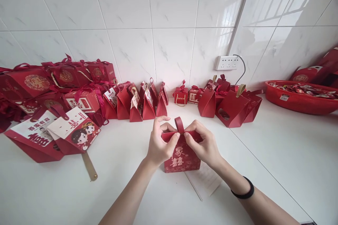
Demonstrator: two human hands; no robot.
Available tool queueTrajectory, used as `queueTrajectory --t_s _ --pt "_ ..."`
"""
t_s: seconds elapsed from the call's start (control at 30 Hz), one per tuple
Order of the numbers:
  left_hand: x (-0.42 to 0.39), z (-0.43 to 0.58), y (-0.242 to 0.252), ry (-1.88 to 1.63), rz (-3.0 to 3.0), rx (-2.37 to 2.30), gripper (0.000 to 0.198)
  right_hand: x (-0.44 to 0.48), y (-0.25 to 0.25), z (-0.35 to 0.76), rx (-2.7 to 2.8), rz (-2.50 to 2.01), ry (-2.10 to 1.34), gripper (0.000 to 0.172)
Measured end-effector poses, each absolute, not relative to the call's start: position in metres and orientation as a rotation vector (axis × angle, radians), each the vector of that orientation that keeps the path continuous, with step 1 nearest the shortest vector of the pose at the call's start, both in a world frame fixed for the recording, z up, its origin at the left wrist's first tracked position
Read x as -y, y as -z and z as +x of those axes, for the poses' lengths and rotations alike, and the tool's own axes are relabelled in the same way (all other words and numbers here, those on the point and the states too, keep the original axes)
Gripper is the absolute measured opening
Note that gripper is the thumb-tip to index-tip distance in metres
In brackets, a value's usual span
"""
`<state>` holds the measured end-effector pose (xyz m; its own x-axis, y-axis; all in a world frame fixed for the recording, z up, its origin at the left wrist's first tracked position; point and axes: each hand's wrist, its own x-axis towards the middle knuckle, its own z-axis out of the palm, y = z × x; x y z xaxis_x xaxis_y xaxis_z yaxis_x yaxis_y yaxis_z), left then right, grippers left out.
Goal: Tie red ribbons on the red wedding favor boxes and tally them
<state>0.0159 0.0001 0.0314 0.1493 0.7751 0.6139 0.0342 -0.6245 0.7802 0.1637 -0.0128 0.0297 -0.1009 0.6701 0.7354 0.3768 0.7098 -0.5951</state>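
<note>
A red gift box [182,158] with pale Chinese characters stands upright on the white table in front of me. Its dark red strap handle [179,124] loops up from the top edge. My left hand [164,142] pinches the top edge just left of the strap, thumb in front and fingers behind, the index finger lifted. On the other side of the strap, my right hand [202,142] grips the same edge with its thumb in front. Both thumbs almost meet at the strap's base. The fingers behind the box are partly hidden.
Many red gift boxes [66,77] are stacked at the left, and others [232,109] line the wall. A loose gold strap [89,167], a thin stick [194,187] and a paper sheet [210,181] lie nearby. A red basin [298,98] holds wrapped sweets. A power socket [226,63] is on the wall.
</note>
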Motion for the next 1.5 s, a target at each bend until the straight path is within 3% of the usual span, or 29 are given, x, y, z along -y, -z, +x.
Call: queueTrajectory --t_s 0.4,0.67,0.93,1.03,1.17,1.5 --pt "0.0024 0.0158 -0.0315 -1.604 2.033 -0.757 0.002 0.0121 -0.0278 0.1639 1.728 -0.77 -0.304 0.011" --pt "0.004 0.0189 -0.0335 -1.563 1.939 -0.878 0.01 0.0124 -0.0271 0.165 1.744 -0.749 -0.323 0.01" --pt "0.0015 0.0176 -0.0334 -1.638 2.129 -0.906 0.004 0.0107 -0.023 0.1651 1.714 -0.782 -0.334 0.01" --pt "-0.0001 0.0168 -0.031 -1.723 2.072 -0.879 0.025 0.0105 -0.0234 0.1635 1.715 -0.781 -0.333 0.011" --pt "-0.0012 0.016 -0.0314 -1.715 2.174 -0.803 0.005 0.0099 -0.0238 0.1628 1.716 -0.776 -0.332 0.01" --pt "0.0013 0.0131 -0.0368 -1.604 2.104 -0.731 0.018 0.0119 -0.0256 0.1638 1.716 -0.784 -0.394 0.008"
